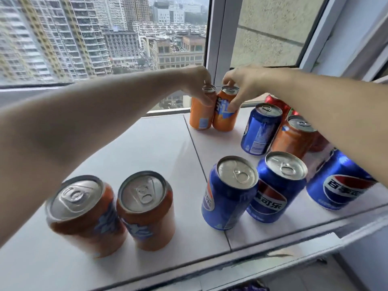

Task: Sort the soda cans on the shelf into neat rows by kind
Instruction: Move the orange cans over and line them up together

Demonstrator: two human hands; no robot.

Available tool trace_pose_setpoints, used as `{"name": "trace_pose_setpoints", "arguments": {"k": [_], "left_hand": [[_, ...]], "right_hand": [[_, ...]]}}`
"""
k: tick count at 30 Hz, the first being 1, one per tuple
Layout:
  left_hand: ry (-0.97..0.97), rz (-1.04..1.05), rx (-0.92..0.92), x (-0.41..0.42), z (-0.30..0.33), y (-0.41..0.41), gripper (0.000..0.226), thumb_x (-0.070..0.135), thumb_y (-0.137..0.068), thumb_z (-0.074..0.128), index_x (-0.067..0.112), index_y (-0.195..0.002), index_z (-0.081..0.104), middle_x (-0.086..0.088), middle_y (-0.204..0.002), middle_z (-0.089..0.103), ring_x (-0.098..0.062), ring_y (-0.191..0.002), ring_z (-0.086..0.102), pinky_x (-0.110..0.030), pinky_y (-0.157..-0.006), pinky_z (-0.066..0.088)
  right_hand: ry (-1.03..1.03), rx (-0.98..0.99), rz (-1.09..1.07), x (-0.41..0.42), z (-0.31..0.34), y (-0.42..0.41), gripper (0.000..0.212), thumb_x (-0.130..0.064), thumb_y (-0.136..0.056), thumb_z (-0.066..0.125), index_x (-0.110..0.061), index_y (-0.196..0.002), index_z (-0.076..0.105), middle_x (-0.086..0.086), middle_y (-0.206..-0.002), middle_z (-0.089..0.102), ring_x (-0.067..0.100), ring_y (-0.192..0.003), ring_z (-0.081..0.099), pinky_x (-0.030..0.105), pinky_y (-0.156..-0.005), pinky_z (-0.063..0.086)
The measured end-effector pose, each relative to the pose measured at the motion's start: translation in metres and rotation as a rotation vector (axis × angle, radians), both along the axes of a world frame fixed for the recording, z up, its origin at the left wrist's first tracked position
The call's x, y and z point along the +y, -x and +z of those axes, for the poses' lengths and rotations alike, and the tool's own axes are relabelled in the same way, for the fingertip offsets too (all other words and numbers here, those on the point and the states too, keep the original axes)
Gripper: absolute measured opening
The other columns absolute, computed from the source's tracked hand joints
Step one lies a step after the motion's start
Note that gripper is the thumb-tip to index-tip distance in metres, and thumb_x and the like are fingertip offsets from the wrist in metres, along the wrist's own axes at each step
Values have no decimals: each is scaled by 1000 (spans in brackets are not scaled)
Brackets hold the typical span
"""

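On the white shelf (159, 148) by the window, my left hand (197, 80) grips the top of an orange can (200, 114) at the far edge. My right hand (241, 82) holds a second orange can (223, 120) that touches it and leans slightly. Two more orange cans (84, 215) (147, 208) stand side by side at the near left. Blue cola cans stand at the near right (228, 194) (275, 187) (338, 181) and further back (260, 129). Another orange can (294, 135) and red cans (277, 102) sit partly hidden under my right forearm.
A large window (84, 38) runs along the shelf's far side, with a white frame post (218, 38) just behind the held cans. The shelf's front edge (273, 257) drops off toward me. A wall (357, 49) closes the right end.
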State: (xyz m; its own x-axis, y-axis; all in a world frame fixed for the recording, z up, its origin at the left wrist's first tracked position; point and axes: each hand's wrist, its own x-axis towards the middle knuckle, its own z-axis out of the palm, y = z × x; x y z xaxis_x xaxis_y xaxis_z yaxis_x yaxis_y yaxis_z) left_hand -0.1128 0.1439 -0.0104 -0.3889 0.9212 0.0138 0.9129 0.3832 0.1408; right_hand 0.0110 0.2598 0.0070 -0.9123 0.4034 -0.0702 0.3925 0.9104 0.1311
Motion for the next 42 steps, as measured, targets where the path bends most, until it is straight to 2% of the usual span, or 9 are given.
{"name": "trace_pose_setpoints", "arguments": {"k": [2,4,6,9,15,20,27,33,42], "left_hand": [[-3,2,-5,-2,1,-1,67,42,-71,79,11,-126,57,-10,-121,58,-27,-105,54,-32,-81,42],[-4,25,17,-6,1,-4,63,41,-71,78,11,-122,59,-10,-116,60,-25,-97,53,-30,-75,40],[-20,64,39,-11,-1,-6,60,41,-71,78,9,-119,60,-12,-112,62,-27,-94,54,-30,-71,39],[-59,122,12,-23,-1,-9,59,39,-70,79,9,-117,60,-10,-111,59,-26,-93,53,-31,-70,38],[-107,209,-75,-78,11,-11,63,33,-70,81,19,-127,57,-3,-118,53,-20,-100,49,-31,-77,39],[-129,262,-87,-144,28,-19,63,31,-71,81,20,-128,56,-4,-124,52,-19,-101,48,-30,-77,36],[-119,295,-49,-231,29,-42,60,31,-72,80,16,-126,59,-8,-122,58,-25,-107,54,-32,-81,41],[-143,295,-74,-261,13,-48,61,20,-70,83,11,-126,61,-10,-119,63,-27,-107,57,-28,-83,42],[-135,298,-106,-265,-6,-35,54,21,-70,81,11,-121,64,-11,-116,66,-29,-106,59,-37,-88,49]], "right_hand": [[-3,5,25,1,0,2,80,-50,-63,84,-22,-131,52,3,-125,58,22,-99,47,36,-87,44],[-10,6,41,2,-2,4,76,-47,-66,83,-20,-130,53,5,-125,58,23,-101,48,35,-85,43],[-6,12,50,2,-4,5,75,-45,-67,83,-16,-130,54,8,-124,59,26,-104,51,32,-82,42],[23,38,48,-3,-3,2,72,-42,-67,84,-13,-127,57,11,-120,61,23,-95,47,31,-80,43],[31,76,93,-34,10,-13,66,-39,-69,84,-16,-125,58,8,-119,60,22,-95,49,33,-76,42],[83,82,177,-90,29,-22,66,-38,-71,83,-21,-128,56,2,-114,60,24,-99,55,33,-80,45],[167,97,243,-170,31,-36,66,-34,-71,83,-21,-130,55,4,-122,62,25,-105,58,35,-86,47],[148,77,300,-199,16,-36,67,-26,-70,84,-23,-131,55,3,-124,62,22,-102,57,35,-86,47],[141,60,361,-201,-2,-16,67,-26,-69,85,-26,-130,55,0,-123,62,18,-100,52,31,-80,41]]}}
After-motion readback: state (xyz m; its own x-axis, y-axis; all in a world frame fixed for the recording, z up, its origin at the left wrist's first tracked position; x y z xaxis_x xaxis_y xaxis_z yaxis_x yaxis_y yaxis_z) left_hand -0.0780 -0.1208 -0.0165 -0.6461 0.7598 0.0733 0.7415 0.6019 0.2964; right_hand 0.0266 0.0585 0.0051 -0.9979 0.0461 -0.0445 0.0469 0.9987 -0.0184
